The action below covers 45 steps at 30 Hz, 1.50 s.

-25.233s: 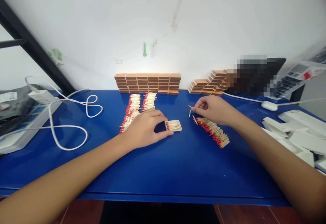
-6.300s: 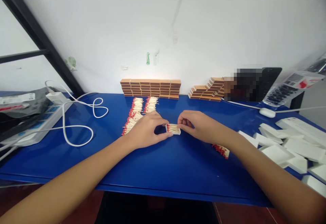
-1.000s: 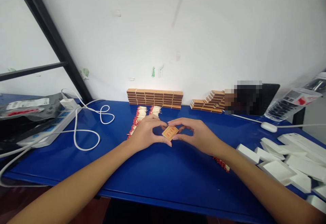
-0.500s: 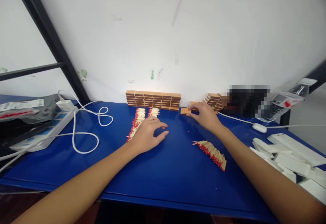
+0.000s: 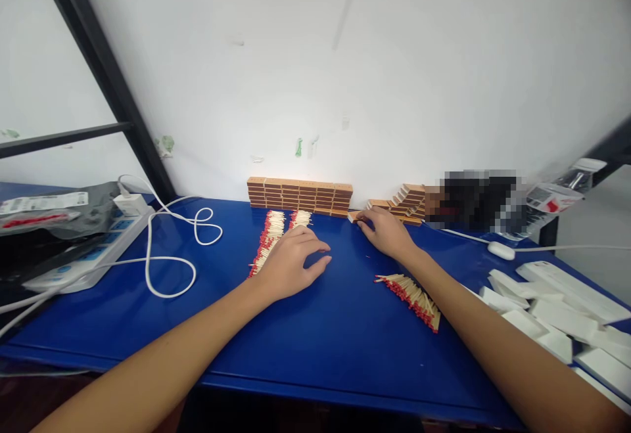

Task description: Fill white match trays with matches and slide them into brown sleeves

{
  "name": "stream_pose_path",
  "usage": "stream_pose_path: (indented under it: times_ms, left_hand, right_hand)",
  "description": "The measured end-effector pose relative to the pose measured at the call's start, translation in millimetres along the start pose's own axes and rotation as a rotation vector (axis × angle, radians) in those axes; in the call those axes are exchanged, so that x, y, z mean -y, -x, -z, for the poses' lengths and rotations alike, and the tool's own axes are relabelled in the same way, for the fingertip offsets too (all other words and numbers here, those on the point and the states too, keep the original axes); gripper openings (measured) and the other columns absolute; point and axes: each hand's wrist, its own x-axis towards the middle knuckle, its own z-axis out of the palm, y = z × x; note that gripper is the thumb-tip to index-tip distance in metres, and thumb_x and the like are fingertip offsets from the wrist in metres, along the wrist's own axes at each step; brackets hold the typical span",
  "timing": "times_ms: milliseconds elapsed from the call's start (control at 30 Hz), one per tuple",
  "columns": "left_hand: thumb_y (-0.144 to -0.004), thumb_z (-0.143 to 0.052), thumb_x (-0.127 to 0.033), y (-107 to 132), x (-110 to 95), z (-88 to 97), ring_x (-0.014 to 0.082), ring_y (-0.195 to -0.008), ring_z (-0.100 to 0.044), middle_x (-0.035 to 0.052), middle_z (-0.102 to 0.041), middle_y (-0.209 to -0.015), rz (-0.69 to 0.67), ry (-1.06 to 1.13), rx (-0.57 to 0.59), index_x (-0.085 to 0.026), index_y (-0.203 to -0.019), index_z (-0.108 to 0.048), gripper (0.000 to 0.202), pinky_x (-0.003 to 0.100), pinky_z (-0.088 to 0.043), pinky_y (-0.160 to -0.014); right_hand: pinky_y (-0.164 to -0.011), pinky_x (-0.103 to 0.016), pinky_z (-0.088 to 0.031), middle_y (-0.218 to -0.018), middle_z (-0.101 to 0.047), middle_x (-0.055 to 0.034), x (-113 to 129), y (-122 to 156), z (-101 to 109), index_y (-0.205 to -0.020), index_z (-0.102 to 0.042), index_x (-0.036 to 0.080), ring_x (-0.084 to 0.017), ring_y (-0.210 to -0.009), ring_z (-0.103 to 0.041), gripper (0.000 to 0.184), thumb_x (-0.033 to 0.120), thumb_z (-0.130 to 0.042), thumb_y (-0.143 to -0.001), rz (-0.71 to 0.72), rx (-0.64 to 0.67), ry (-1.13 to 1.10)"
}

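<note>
My right hand (image 5: pixel 387 230) reaches to the back of the blue table (image 5: pixel 315 347), its fingers on a brown matchbox (image 5: pixel 353 216) set down beside the neat wall of stacked matchboxes (image 5: pixel 300 196). My left hand (image 5: pixel 292 260) rests on the table with fingers curled loosely and apart, holding nothing, just right of two rows of red-tipped matches (image 5: pixel 274 232). A loose heap of matches (image 5: pixel 410 292) lies by my right forearm.
A second, slanted pile of matchboxes (image 5: pixel 407 202) stands at the back right. White inner trays (image 5: pixel 547 315) are scattered at the right edge. A power strip (image 5: pixel 83 249) and looped white cable (image 5: pixel 170 265) lie at the left. A white mouse (image 5: pixel 501 250) sits at the back right.
My right hand carried the closed matchbox from the middle of the table to the back and slid it closer to the stacked wall. My left hand let go and stayed put.
</note>
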Motion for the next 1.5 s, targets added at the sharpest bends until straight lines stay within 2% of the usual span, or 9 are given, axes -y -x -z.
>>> stream_pose_path:
  times_ms: [167, 500, 700, 900, 967, 1067, 1133, 1267, 1500]
  left_hand:
    - [-0.1, -0.068, -0.027, -0.4, -0.5, 0.7, 0.0267, -0.104, -0.066, 0.0062, -0.077, -0.099, 0.014, -0.005, 0.027, -0.021, -0.108, -0.076, 0.012, 0.047, -0.056, -0.097]
    - [-0.098, -0.071, -0.025, 1.8, -0.4, -1.8, 0.0255, -0.103, -0.066, 0.0051, -0.077, -0.1, -0.012, -0.015, 0.044, -0.02, -0.108, -0.075, 0.012, 0.045, -0.056, -0.096]
    - [-0.099, -0.07, -0.028, 1.5, 2.9, -0.3, 0.0261, -0.103, -0.066, 0.0054, -0.077, -0.099, 0.021, -0.006, 0.039, -0.022, -0.108, -0.076, 0.012, 0.046, -0.056, -0.097]
    - [-0.099, -0.071, -0.027, 3.3, 4.2, -2.7, 0.0259, -0.102, -0.065, 0.0057, -0.077, -0.099, 0.013, -0.002, 0.082, -0.02, -0.108, -0.076, 0.012, 0.045, -0.055, -0.095]
    - [-0.099, -0.071, -0.027, 4.1, 4.9, -2.8, 0.0253, -0.101, -0.066, 0.0057, -0.076, -0.099, 0.026, 0.003, 0.096, -0.02, -0.108, -0.076, 0.012, 0.045, -0.056, -0.094]
    - [-0.099, -0.071, -0.027, 4.4, 5.6, -1.9, 0.025, -0.101, -0.066, 0.006, -0.076, -0.101, 0.03, 0.006, 0.113, -0.021, -0.108, -0.076, 0.012, 0.044, -0.056, -0.093]
    - [-0.099, -0.071, -0.027, 4.0, 5.6, -0.9, 0.0253, -0.102, -0.066, 0.0062, -0.076, -0.101, 0.021, 0.0, 0.116, -0.021, -0.108, -0.076, 0.012, 0.044, -0.056, -0.092]
    - [-0.098, -0.072, -0.027, 3.6, 5.3, 0.7, 0.0255, -0.102, -0.067, 0.0065, -0.076, -0.102, 0.024, -0.013, 0.102, -0.021, -0.109, -0.076, 0.013, 0.045, -0.056, -0.093]
    - [-0.099, -0.071, -0.025, 3.9, 4.3, -0.8, 0.0252, -0.101, -0.067, 0.0061, -0.076, -0.1, 0.017, -0.008, 0.133, -0.021, -0.108, -0.076, 0.011, 0.044, -0.056, -0.092]
  right_hand:
    - [-0.083, -0.036, -0.051, -0.103, -0.075, -0.0119, -0.5, -1.5, -4.0, -0.105, -0.072, 0.018, -0.026, -0.094, -0.068, 0.019, 0.023, -0.055, -0.097, 0.024, -0.002, -0.075]
    - [-0.091, -0.039, -0.054, -0.115, -0.079, -0.0125, 1.3, -2.5, -7.2, -0.109, -0.074, 0.019, -0.026, -0.099, -0.071, 0.027, 0.02, -0.049, -0.098, 0.059, 0.019, -0.194]
    - [-0.072, -0.035, -0.048, -0.086, -0.077, -0.0086, -19.6, 3.5, 33.8, -0.096, -0.075, 0.019, -0.025, -0.075, -0.067, 0.023, 0.029, -0.054, -0.097, 0.033, 0.052, -0.156]
    - [-0.073, -0.038, -0.046, -0.084, -0.078, -0.0146, -69.2, 25.0, 88.8, -0.089, -0.074, 0.016, -0.024, -0.075, -0.068, 0.018, 0.026, -0.06, -0.096, -0.16, 0.05, -0.014]
    - [-0.072, -0.038, -0.045, -0.083, -0.077, -0.014, -82.1, 33.7, 104.7, -0.083, -0.072, 0.017, -0.024, -0.075, -0.067, 0.016, 0.028, -0.066, -0.093, -0.31, 0.153, 0.058]
    - [-0.066, -0.036, -0.045, -0.079, -0.076, -0.0114, -89.7, 50.7, 123.4, -0.074, -0.071, 0.018, -0.024, -0.073, -0.067, 0.022, 0.035, -0.075, -0.087, -0.586, 0.594, 0.058]
    - [-0.061, -0.033, -0.043, -0.073, -0.072, -0.0093, -86.2, 63.0, 129.8, -0.074, -0.072, 0.018, -0.022, -0.069, -0.065, 0.025, 0.04, -0.077, -0.084, -0.685, 0.8, 0.001]
    - [-0.06, -0.033, -0.047, -0.064, -0.065, -0.0048, -65.8, 76.5, 126.7, -0.08, -0.071, 0.018, -0.021, -0.065, -0.062, 0.029, 0.044, -0.084, -0.075, -0.683, 0.835, -0.01]
    - [-0.062, -0.035, -0.052, -0.068, -0.066, -0.0047, -42.8, 68.8, 114.6, -0.084, -0.07, 0.016, -0.022, -0.066, -0.066, 0.025, 0.032, -0.083, -0.069, -0.644, 0.895, -0.039]
